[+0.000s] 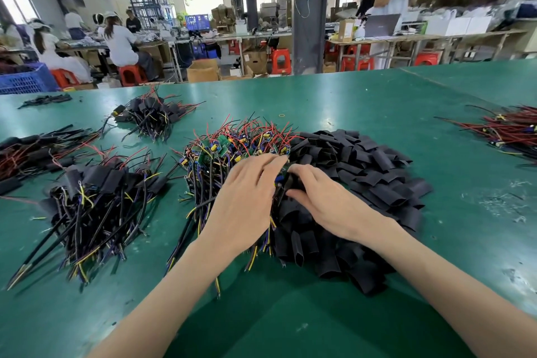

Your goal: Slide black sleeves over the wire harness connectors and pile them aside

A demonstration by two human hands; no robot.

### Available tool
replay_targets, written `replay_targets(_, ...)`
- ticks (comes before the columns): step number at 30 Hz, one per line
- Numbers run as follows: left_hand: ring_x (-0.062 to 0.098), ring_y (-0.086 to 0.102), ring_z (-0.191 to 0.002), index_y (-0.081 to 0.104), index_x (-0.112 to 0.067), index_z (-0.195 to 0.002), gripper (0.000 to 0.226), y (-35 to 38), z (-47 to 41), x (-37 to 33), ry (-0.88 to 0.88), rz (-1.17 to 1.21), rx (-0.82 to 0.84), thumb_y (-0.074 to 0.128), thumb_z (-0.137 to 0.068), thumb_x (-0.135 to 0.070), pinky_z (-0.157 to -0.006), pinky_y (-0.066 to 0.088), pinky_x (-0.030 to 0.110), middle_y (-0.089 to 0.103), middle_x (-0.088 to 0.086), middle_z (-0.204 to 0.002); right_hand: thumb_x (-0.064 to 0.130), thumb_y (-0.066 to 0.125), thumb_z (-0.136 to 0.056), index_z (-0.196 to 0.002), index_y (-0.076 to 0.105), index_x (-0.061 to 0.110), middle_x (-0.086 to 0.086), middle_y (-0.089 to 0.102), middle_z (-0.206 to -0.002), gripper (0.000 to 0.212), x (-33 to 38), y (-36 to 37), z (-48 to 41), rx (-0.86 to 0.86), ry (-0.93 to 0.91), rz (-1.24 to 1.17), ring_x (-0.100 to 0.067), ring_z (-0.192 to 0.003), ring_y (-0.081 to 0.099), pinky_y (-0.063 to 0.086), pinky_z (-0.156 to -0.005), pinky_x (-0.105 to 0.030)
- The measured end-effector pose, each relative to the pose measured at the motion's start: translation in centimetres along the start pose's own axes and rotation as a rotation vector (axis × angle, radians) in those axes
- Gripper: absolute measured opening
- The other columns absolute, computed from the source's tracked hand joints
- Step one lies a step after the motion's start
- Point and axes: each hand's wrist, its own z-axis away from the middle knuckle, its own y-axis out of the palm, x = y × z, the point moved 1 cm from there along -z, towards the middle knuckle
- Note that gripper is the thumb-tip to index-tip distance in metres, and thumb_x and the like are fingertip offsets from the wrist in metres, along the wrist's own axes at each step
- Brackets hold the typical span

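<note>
Black sleeves (377,177) lie heaped loose at lower centre-right of the frame on the green table (319,96), the heap reaching down between the two forearms. The right hand (322,200) rests on the heap's left edge, its thumb and curled fingers pinching one sleeve (287,183). Just left of it the left hand (247,197) lies palm down, fingers stretched almost straight over the bare wire harnesses (229,151). These are a tangle of red, blue and yellow leads with small green circuit boards, and the tangle touches the sleeve heap. Left of that, apart, sits a pile of sleeved harnesses (98,192). A second such pile (151,116) lies farther up the frame, and a third (29,151) at the left edge. A bundle of red-wired harnesses (511,131) lies at the right edge. Beyond the table, people sit on red stools (132,74) at benches.
</note>
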Motion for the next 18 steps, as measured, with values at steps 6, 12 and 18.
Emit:
replay_targets(6,0.019,0.041,-0.126,0.039,-0.005,-0.136,0.063,-0.5,0.0,2.2,-0.377,0.327,-0.11,0.069,-0.083,-0.021,-0.11,0.028,0.028,0.047,0.009,-0.132,0.031,0.043,-0.097,-0.133,0.037,0.003,-0.014,0.047,-0.131,0.047,-0.6,-0.5,-0.2,-0.009,0.061,-0.037,-0.026,-0.121,0.043,0.029,-0.096,-0.022)
replay_targets(12,-0.012,0.057,-0.076,0.069,-0.021,-0.09,0.006,-0.1,0.0,2.7,-0.437,0.572,0.153,0.069,-0.085,-0.017,-0.074,0.038,0.006,0.064,-0.021,-0.079,0.029,0.048,-0.095,-0.134,0.037,0.002,-0.015,0.047,-0.127,0.048,0.1,-0.8,-0.1,-0.005,0.053,-0.031,-0.027,-0.119,0.043,0.032,-0.099,-0.028)
replay_targets(18,0.002,0.044,-0.056,0.069,-0.018,-0.079,0.013,-0.7,-0.1,2.4,-0.425,0.648,0.171,0.062,-0.09,-0.018,-0.057,0.033,0.012,0.058,-0.011,-0.063,0.021,0.052,-0.095,-0.131,0.043,0.001,-0.014,0.047,-0.121,0.043,0.1,-1.1,-0.1,-0.007,-0.024,0.087,-0.027,-0.11,0.048,0.031,-0.098,-0.025)
